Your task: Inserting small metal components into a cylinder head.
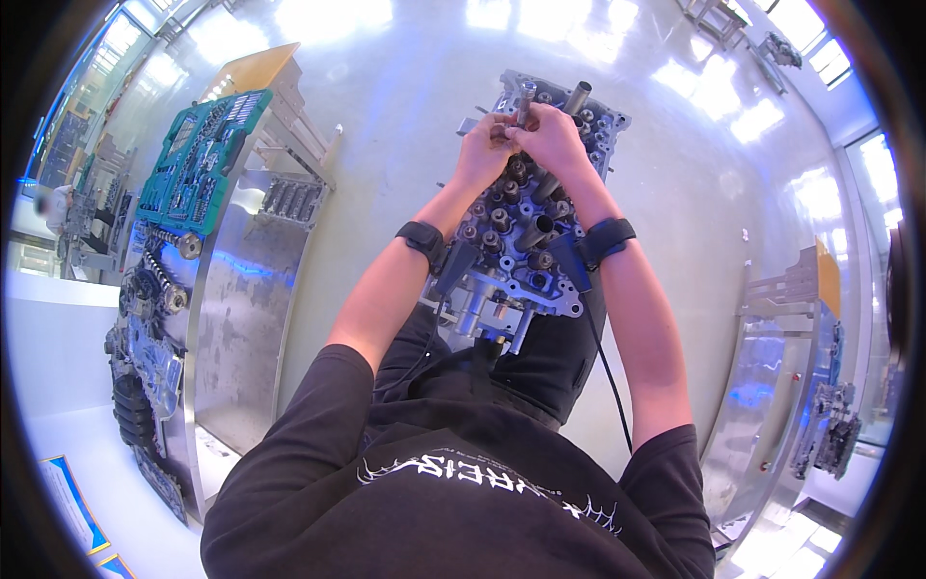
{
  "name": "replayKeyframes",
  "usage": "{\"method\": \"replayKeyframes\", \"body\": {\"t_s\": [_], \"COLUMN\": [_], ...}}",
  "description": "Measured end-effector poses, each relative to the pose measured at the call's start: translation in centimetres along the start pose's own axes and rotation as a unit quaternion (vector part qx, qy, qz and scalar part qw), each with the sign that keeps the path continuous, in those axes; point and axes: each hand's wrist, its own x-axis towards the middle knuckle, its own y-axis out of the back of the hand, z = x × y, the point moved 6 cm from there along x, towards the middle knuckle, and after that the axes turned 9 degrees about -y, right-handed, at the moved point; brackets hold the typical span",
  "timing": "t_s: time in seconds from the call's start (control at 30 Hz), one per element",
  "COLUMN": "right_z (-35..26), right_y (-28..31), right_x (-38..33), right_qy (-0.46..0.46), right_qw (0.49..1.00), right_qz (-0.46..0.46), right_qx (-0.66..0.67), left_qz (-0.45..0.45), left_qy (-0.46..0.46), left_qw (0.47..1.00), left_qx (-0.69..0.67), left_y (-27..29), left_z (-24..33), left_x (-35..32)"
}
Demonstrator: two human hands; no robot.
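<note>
A grey metal engine cylinder head (521,232) stands in front of me, its top studded with round valve parts. Both my hands meet over its far end. My left hand (485,145) and my right hand (552,133) are closed together around a slim metal tool (524,96) that stands upright on the head. A short metal cylinder (577,96) sticks up just right of the tool. Black bands with cables sit on both wrists.
A metal workbench (246,289) on my left carries a green tool tray (198,159) with sockets and several engine parts (145,318). Another metal stand (781,386) with parts is at the right. The glossy floor (405,106) reflects ceiling lights. A person stands far left.
</note>
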Motion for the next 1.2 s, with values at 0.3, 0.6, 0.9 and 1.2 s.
{"method": "replayKeyframes", "body": {"t_s": [0.3,0.6,0.9,1.2], "right_z": [0.3,0.3,0.1,0.4], "right_y": [-0.1,-0.2,0.3,0.3], "right_x": [0.1,0.0,-0.1,0.0], "right_qy": [0.003,0.018,-0.019,-0.037], "right_qw": [1.000,0.998,1.000,0.997], "right_qz": [-0.005,0.000,0.010,0.025], "right_qx": [0.026,0.058,-0.020,-0.069], "left_qz": [-0.042,-0.052,-0.066,-0.058], "left_qy": [0.032,0.008,0.015,0.019], "left_qw": [0.999,0.998,0.997,0.998], "left_qx": [0.012,-0.034,0.020,0.026], "left_y": [-0.3,-0.6,-0.7,-0.6], "left_z": [-0.1,-0.7,-1.1,0.1], "left_x": [-0.1,-0.1,0.0,-0.1]}}
